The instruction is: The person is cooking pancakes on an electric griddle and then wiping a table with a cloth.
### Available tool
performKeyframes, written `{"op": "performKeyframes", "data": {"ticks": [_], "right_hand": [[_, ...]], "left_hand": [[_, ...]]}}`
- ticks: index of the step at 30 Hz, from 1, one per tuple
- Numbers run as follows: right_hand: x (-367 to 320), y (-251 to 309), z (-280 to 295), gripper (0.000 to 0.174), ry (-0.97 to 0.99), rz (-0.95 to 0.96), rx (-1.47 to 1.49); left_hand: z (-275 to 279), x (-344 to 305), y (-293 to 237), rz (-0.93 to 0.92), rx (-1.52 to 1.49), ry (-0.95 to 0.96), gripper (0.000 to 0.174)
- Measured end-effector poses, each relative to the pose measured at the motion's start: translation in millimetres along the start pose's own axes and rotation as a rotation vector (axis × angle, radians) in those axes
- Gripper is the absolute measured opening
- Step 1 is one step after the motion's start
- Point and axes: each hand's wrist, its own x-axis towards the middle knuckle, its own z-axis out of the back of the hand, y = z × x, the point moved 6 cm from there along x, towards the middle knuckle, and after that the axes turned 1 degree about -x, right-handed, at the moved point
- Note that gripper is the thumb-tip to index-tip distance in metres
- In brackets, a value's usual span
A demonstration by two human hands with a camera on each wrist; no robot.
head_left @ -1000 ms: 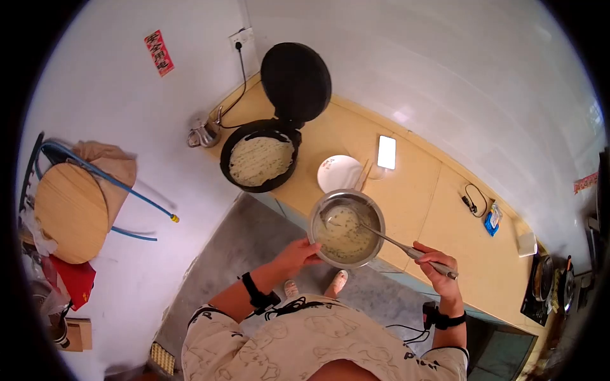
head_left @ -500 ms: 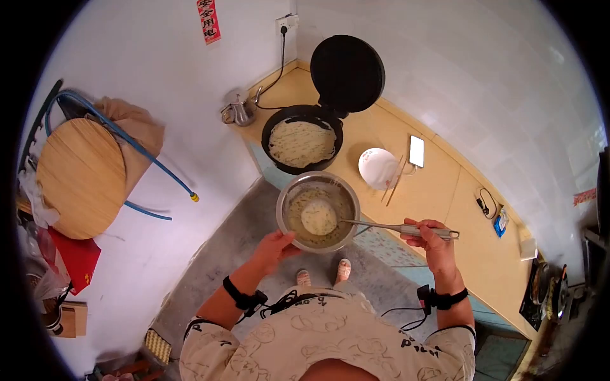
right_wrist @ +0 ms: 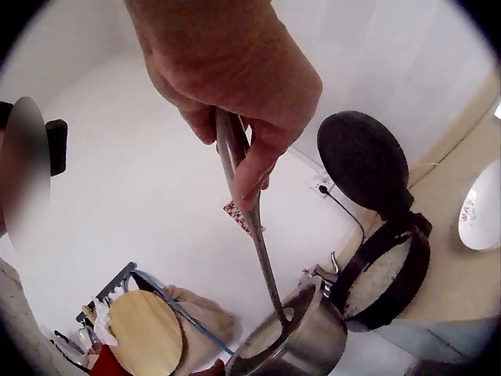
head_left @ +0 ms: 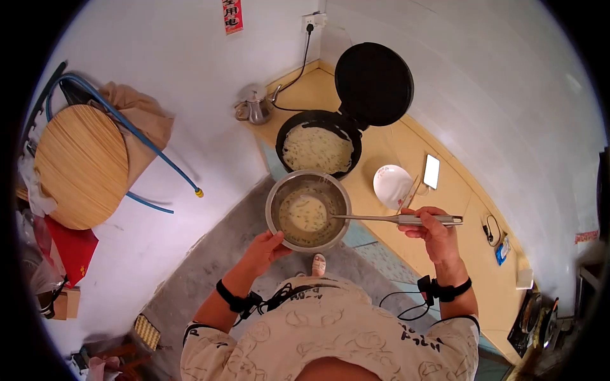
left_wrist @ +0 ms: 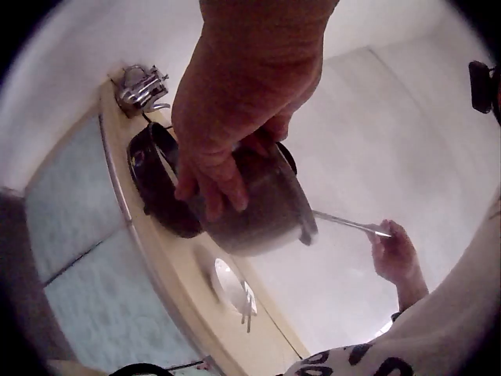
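The left hand (head_left: 261,253) grips the side of a steel bowl (head_left: 275,219) of pale batter with green bits; the left wrist view shows its fingers (left_wrist: 225,182) spread under the bowl (left_wrist: 262,207). The right hand (head_left: 436,234) holds the handle of a steel ladle (head_left: 375,218), whose batter-filled cup sits in the bowl. In the right wrist view, fingers and thumb of that hand (right_wrist: 243,94) are curled round the handle. Beyond the bowl, a black electric griddle (head_left: 353,129) stands with its lid (head_left: 373,84) raised and a pale layer of batter (head_left: 317,150) on its plate.
On the counter (head_left: 467,254) are a white bowl (head_left: 392,186), chopsticks (head_left: 409,194), a phone (head_left: 431,171), a blue packet (head_left: 502,252) and a cable. A steel kettle (head_left: 255,106) stands left of the griddle. A round board (head_left: 81,166) and blue hose (head_left: 152,148) are at the left wall.
The bowl has moved left, nearer the griddle's front edge. The ladle has swung from a slant to nearly level, its cup now holding batter. The head view has shifted too.
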Motion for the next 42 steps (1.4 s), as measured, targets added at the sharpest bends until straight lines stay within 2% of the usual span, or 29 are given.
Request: {"op": "performKeyframes", "data": {"ticks": [6, 13, 16, 22, 24, 33, 42], "right_hand": [[33, 12, -5, 0.02, 0.073, 0.034, -0.025], [66, 20, -7, 0.022, 0.066, 0.013, -0.025], [81, 25, -6, 0.022, 0.023, -0.01, 0.015], [113, 34, 6, 0.023, 0.046, 0.06, 0.065], [125, 31, 13, 0.022, 0.026, 0.042, 0.068], [174, -7, 54, 0.021, 0.035, 0.013, 0.06], [198, -25, 74, 0.019, 0.058, -0.043, 0.043]], "left_hand": [[1, 15, -10, -0.024, -0.021, -0.022, 0.034], [14, 23, -19, -0.004, -0.068, -0.027, 0.035], [32, 22, -23, 0.017, -0.084, -0.086, 0.035], [68, 14, -34, 0.014, -0.038, -0.148, 0.035], [83, 11, -34, -0.003, -0.054, -0.182, 0.036], [88, -6, -51, -0.143, -0.082, -0.253, 0.036], [90, -3, -46, -0.175, -0.137, -0.318, 0.033]]}}
